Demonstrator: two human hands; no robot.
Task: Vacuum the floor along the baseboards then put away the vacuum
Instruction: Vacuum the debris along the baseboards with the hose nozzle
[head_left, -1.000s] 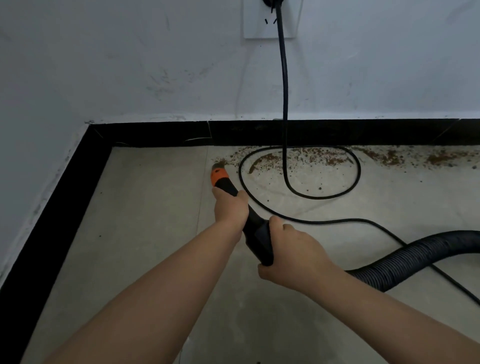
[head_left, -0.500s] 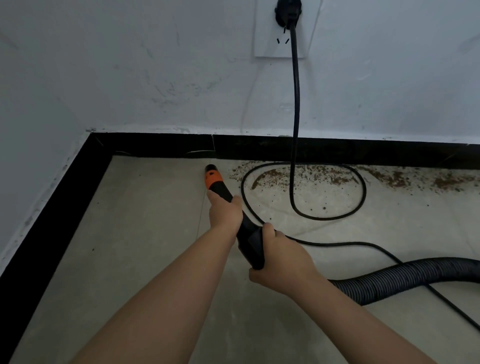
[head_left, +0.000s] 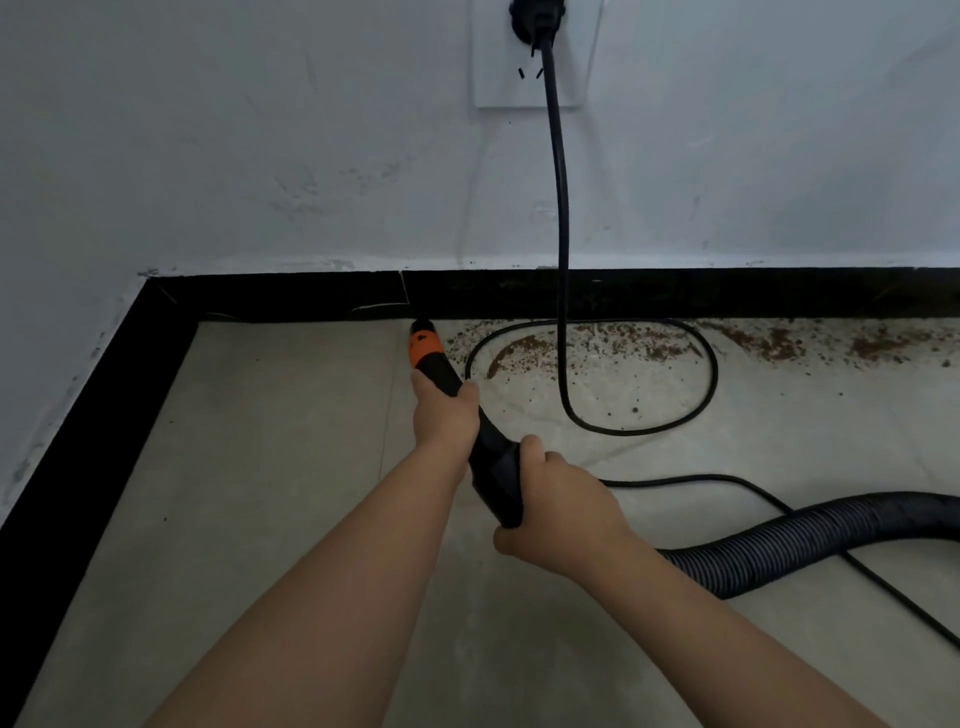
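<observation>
I am curling my left hand (head_left: 444, 415) around the black shaft of the vacuum nozzle (head_left: 435, 364), fingers wrapped under it and thumb lying along its right side, just behind the orange collar. My right hand (head_left: 558, 512) is gripping the thicker black handle end lower down, thumb on top, fingers closed around it. I am finding no brand, label or legible writing on the nozzle or anything else in view.

Both forearms are reaching forward and down from the bottom edge, converging on the tool, the left one further ahead. The nozzle is angling up-left, its tip sitting at the foot of the black baseboard (head_left: 675, 293), at the left end of the brown debris (head_left: 613, 345) scattered along it. The ribbed hose (head_left: 810, 540) is trailing from my right hand across the grey floor (head_left: 260, 467) to the right edge. The black power cord (head_left: 558, 208) is hanging from the white wall socket (head_left: 527, 57), looping on the floor through the debris and running off under the hose.
</observation>
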